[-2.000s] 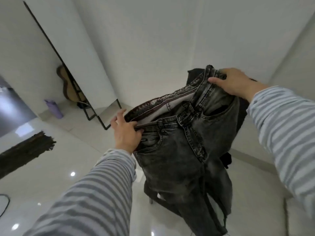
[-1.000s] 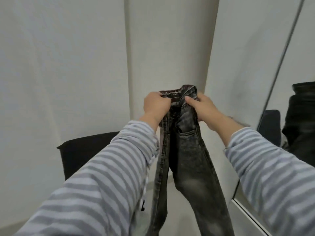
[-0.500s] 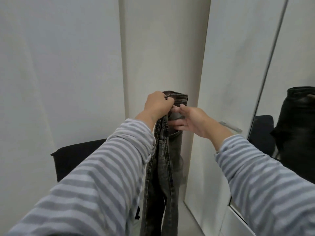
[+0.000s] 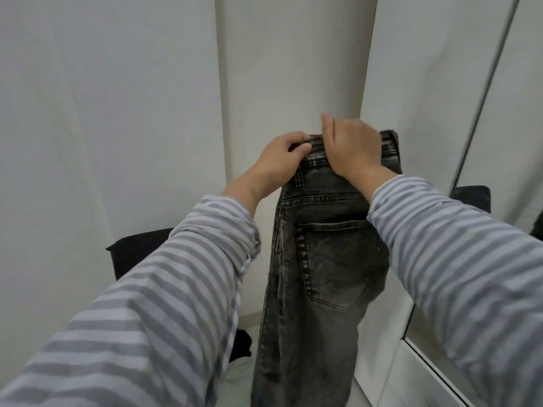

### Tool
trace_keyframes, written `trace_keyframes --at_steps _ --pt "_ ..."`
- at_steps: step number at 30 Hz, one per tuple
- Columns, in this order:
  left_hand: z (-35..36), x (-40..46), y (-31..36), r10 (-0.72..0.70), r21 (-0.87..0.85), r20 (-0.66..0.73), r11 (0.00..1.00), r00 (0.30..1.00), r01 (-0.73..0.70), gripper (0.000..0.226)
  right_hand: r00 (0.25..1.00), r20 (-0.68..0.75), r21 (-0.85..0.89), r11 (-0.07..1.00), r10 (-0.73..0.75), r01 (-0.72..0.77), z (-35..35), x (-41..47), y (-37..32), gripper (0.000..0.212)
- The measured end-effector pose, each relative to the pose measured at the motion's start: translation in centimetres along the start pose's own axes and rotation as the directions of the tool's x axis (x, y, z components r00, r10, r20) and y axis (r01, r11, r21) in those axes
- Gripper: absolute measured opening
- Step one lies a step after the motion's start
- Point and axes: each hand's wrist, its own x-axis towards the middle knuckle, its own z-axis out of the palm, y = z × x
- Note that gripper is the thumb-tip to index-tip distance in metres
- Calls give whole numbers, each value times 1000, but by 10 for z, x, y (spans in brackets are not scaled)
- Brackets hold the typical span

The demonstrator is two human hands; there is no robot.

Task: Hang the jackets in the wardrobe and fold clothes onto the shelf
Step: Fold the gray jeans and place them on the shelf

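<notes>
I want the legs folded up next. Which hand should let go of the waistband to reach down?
Probably the right hand: it only rests across the faded grey-black denim jeans, while the left hand pinches the waistband corner.

Jeans [image 4: 320, 259] were faded grey-black denim, coarse, matt, with raised stitching; sleeves [image 4: 182, 289] were soft striped knit cloth; wall [image 4: 102, 113] looked smooth, matt, off-white; mirror [image 4: 523, 113] was glossy glass, thin dark frame.
</notes>
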Motion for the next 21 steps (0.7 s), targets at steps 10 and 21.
trace_keyframes --at_steps 10,21 --pt "37 -44 -49 -253 -332 -63 918 966 219 48 998 10 -5 998 69 -69 -15 7 -2 60" --pt "31 -11 -24 -66 -327 -386 942 920 -70 15 940 -214 89 964 265 -251 -28 -21 62 57"
